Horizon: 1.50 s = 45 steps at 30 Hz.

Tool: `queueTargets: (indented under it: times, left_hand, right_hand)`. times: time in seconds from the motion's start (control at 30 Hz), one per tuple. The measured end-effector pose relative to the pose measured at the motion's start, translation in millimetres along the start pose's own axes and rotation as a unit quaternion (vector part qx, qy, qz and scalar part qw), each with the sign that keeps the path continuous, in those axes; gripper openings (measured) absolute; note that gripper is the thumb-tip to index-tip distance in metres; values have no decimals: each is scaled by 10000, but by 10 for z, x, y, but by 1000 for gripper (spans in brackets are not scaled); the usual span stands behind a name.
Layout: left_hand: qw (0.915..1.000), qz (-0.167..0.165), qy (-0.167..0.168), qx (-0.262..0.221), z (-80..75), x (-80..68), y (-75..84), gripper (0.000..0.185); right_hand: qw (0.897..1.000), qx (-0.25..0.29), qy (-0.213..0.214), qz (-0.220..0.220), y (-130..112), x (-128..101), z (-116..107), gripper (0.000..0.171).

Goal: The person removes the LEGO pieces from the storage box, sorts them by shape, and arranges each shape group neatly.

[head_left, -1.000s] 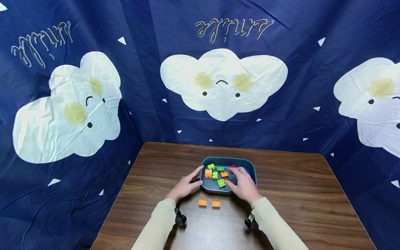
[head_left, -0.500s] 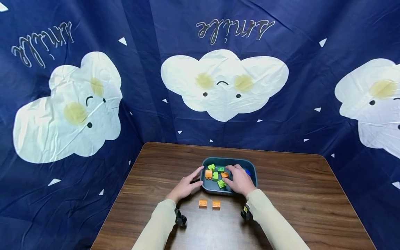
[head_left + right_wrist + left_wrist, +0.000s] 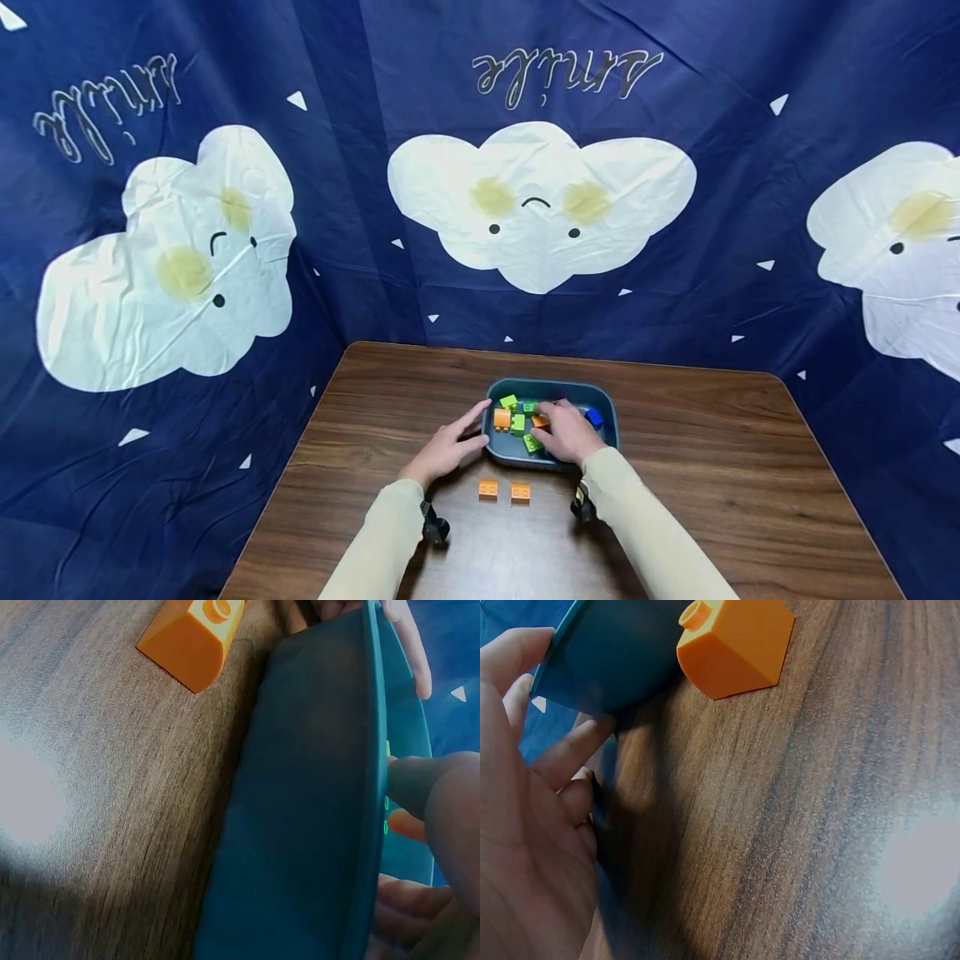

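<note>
Grip status, right hand (image 3: 567,434): fingers are curled down inside the teal tray (image 3: 606,398), closing on an orange brick (image 3: 539,420) among the green bricks (image 3: 517,422); whether the pinch is complete cannot be confirmed. Left hand (image 3: 447,445) is spread, fingertips pressing the tray's left wall to steady it.

Compared with one second earlier, the right hand has shifted leftward and deeper into the tray, uncovering a blue brick (image 3: 594,417) at the right end. This suggests another orange piece is being selected. Two orange bricks (image 3: 488,490) lie side by side on the wooden surface (image 3: 712,467), just in front of the tray, unmoved. The left hand has held position.
</note>
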<state>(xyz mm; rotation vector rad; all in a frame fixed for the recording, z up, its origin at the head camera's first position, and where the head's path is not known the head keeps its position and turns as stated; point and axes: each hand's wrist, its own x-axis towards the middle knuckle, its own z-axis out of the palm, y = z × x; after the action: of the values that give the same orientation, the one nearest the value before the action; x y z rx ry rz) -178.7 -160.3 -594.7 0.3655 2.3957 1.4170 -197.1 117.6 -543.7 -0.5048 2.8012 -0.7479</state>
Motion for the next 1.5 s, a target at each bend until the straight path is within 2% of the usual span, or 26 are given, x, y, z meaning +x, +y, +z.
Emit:
queueTargets:
  times: [0.23,0.6,1.0,1.5]
  left_hand:
    - [10000,-23,-16,-47,-4,-11,5,65]
    - [10000,7,-1,12,-4,-9,24,66]
    - [10000,33,-28,28,-14,-31,30,66]
    - [10000,45,-48,-34,-11,-37,27,66]
  right_hand:
    - [9999,14,-33,-104,30,57,74,39]
    - [9997,-29,-44,233,53,95,124,28]
    - [9995,-40,-4,306,73,80,108,16]
    - [9980,163,-66,613,95,4,48,29]
